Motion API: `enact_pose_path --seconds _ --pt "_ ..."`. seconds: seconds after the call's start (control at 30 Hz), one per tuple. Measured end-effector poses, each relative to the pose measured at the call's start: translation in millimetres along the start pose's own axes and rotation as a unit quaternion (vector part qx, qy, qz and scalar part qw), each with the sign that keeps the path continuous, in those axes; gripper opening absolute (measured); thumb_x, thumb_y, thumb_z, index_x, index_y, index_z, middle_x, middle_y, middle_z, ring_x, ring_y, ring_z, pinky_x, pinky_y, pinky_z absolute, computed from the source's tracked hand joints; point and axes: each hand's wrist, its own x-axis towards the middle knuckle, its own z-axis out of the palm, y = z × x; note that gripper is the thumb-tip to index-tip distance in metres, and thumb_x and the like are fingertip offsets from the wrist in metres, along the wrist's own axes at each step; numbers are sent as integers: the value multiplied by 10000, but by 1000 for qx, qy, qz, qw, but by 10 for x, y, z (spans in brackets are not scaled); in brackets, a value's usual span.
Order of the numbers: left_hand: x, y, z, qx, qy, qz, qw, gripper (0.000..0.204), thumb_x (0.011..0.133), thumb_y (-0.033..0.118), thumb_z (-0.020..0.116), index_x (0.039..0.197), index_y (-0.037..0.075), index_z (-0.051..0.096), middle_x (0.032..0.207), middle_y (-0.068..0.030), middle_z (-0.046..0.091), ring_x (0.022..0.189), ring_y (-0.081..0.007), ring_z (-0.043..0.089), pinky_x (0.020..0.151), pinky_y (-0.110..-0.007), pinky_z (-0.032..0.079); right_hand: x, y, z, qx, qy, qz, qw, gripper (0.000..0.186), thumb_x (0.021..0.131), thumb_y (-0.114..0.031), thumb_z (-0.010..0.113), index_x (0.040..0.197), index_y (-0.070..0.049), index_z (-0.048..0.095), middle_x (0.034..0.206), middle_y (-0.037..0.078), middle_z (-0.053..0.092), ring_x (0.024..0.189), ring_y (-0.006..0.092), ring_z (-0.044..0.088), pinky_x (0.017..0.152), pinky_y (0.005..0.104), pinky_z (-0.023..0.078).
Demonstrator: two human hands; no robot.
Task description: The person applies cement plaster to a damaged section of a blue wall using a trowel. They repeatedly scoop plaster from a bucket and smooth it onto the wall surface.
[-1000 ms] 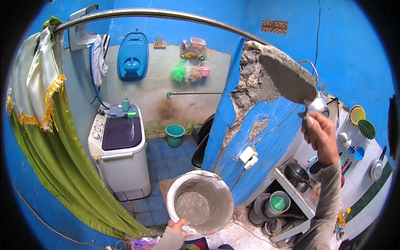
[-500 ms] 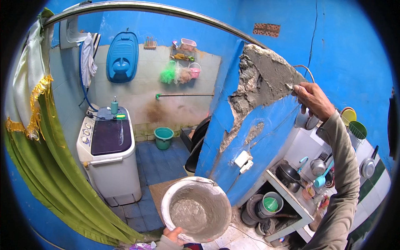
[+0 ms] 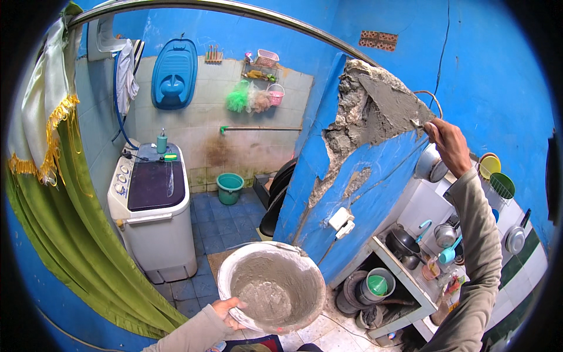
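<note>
My left hand (image 3: 229,312) grips the left rim of a white, mortar-smeared bucket (image 3: 225,283), thumb over the edge. Wet grey mortar (image 3: 267,298) lies in the bottom of it. Raised at the upper right, my right hand (image 3: 448,144) is closed round a trowel (image 3: 417,124), of which only a small metal end shows. That end is against the lower right edge of a grey mortar patch (image 3: 392,111) on the blue wall (image 3: 375,188). Left of this patch the wall is broken to rough masonry (image 3: 346,105).
A white socket box (image 3: 342,222) with a cable is on the wall below. Right of it stands a counter (image 3: 404,276) with pans and buckets. A washing machine (image 3: 155,246), a teal bucket (image 3: 229,190) and a green curtain (image 3: 88,252) are at left. A metal rail (image 3: 234,7) crosses overhead.
My right hand has moved slightly right and down along the patch. More of my left hand and forearm shows at the bucket's rim, and the bucket sits slightly further left and higher in view.
</note>
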Motion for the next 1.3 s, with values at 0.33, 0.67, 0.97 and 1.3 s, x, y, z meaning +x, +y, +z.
enact_pose_path --seconds 0.33,0.67,0.97,1.3 --pt "186 -77 -57 13 0 4 1000 654 801 0 529 1377 -45 222 1314 -280 424 1165 -430 500 955 -597 445 -8 -147 -296 -92 141 -99 981 146 884 -217 607 917 -77 633 820 126 650 716 323 619 618 375 481" --pt "164 -174 16 36 55 32 997 607 793 6 555 1340 -56 298 1245 -274 486 1110 -437 539 920 -592 473 836 -726 -931 -375 -20 -212 902 187 870 -233 592 903 -60 657 788 123 639 736 323 602 645 419 473" --pt "314 -290 -254 -27 5 52 998 599 785 -1 567 1325 -61 314 1250 -282 482 1112 -437 539 930 -605 457 1178 -557 -942 -359 30 -260 896 226 904 -252 569 850 -65 684 694 112 628 646 279 606 599 393 478" --pt "224 -203 -88 11 40 44 998 607 779 -22 559 1332 -48 310 1255 -279 481 1105 -445 541 917 -618 459 1070 -657 -1211 -392 35 -262 881 233 891 -249 581 837 -41 670 720 118 630 674 291 595 616 408 477"
